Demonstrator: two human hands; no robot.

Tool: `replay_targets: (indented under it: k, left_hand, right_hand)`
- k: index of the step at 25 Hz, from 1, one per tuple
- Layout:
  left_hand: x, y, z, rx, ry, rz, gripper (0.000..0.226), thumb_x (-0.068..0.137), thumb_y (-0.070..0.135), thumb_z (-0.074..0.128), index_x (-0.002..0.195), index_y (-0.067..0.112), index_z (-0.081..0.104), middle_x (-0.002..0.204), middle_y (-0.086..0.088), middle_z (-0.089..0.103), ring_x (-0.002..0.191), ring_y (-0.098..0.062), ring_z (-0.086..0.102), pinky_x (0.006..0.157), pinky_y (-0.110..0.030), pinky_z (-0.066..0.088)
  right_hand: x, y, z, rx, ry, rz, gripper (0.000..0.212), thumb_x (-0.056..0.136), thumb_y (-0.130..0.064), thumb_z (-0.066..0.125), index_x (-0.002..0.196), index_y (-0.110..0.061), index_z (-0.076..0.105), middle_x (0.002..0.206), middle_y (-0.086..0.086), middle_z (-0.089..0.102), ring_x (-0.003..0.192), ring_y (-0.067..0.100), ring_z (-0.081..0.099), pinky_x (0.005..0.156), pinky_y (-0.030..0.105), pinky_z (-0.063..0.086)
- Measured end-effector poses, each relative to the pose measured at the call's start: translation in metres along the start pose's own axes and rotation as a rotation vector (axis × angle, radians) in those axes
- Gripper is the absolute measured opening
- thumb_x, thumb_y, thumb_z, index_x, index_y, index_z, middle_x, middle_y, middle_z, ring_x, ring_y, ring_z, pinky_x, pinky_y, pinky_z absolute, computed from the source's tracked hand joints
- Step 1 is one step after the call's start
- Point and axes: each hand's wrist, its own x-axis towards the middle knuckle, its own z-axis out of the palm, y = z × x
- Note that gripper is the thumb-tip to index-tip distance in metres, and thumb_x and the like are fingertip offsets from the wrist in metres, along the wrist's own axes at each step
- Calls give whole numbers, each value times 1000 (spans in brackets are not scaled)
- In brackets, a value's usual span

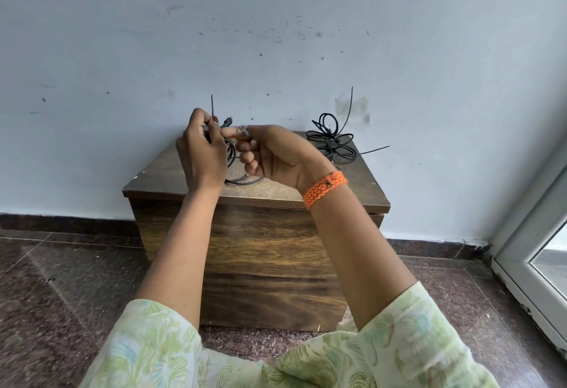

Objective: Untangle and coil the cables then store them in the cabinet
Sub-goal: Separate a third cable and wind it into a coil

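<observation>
My left hand (201,149) is closed around a thin black cable (230,154) above the small wooden cabinet (260,258). A plug end of the cable pokes out by my fingers, and a thin black tie sticks up from my fist. The cable's loops hang down behind my hand onto the cabinet top. My right hand (276,152), with an orange woven band on its wrist, pinches a small light-coloured piece of the same bundle between thumb and forefinger. A second black cable (333,139), coiled and bound with black ties, lies on the cabinet's back right corner.
The cabinet stands against a pale blue wall (276,34) on a dark speckled stone floor (61,280). A white door frame (527,249) with glass runs along the right edge. The cabinet front is shut.
</observation>
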Motion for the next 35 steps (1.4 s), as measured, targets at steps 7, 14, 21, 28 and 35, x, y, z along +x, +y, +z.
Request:
replay_targets:
  k: [7, 14, 21, 28, 35]
  left_hand:
    - [-2, -2, -2, 27, -73, 67, 18, 96, 18, 44, 83, 9, 53, 63, -4, 57, 49, -4, 43, 45, -20, 28]
    - [-6, -6, 4, 61, -159, 208, 15, 93, 20, 50, 85, 11, 57, 69, -3, 64, 65, -20, 62, 56, -31, 46]
    - [-7, -8, 9, 148, -163, 261, 14, 94, 20, 51, 85, 12, 58, 67, -6, 63, 61, -22, 59, 50, -32, 44]
    - [-16, 10, 9, 180, -195, 389, 15, 94, 21, 53, 92, 10, 64, 57, -2, 58, 50, -17, 51, 45, -24, 29]
    - [-9, 7, -1, 140, -164, 388, 21, 97, 24, 48, 90, 9, 63, 56, -6, 57, 48, -20, 50, 46, -32, 36]
  right_hand:
    - [-5, -18, -16, -357, 326, -422, 22, 90, -24, 66, 93, -2, 71, 67, 2, 66, 47, 0, 54, 43, 13, 40]
    - [29, -19, -20, -438, 549, -583, 13, 87, -6, 64, 92, -10, 75, 59, -4, 54, 60, 9, 49, 61, 27, 43]
    - [14, -23, -33, -483, 594, -531, 6, 84, -12, 69, 80, -7, 73, 61, 0, 63, 51, 5, 56, 53, 17, 49]
    - [17, -13, -14, -608, 656, -589, 7, 79, -6, 74, 85, -4, 76, 77, 6, 73, 68, 8, 65, 55, 8, 48]
    - [18, -14, -13, -637, 697, -600, 10, 79, -2, 73, 88, -4, 76, 79, 7, 74, 71, 9, 66, 59, 5, 48]
